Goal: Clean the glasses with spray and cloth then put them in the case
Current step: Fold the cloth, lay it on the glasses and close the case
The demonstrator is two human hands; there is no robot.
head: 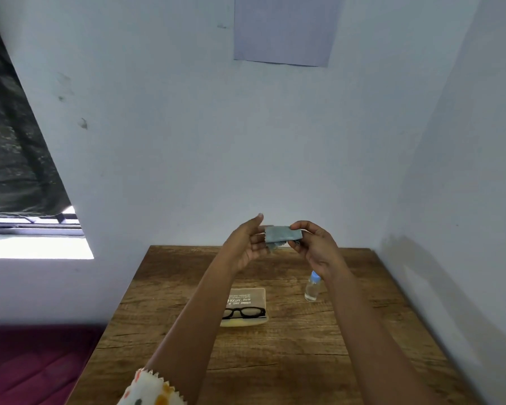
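A small grey-blue cloth point(282, 234) with a zigzag edge is held up above the far end of the table, between my left hand point(250, 244) and my right hand point(313, 247). Each hand pinches one end of it. Black-framed glasses point(244, 312) lie on the pale yellow open case point(246, 296) in the middle of the wooden table, below my left forearm. A small clear spray bottle point(312, 287) with a blue top stands to the right of the case, partly behind my right wrist.
The wooden table point(289, 352) stands in a corner, with white walls behind and to the right. On the left are a window point(32, 226) with a dark curtain and a maroon surface point(35, 363) below table height.
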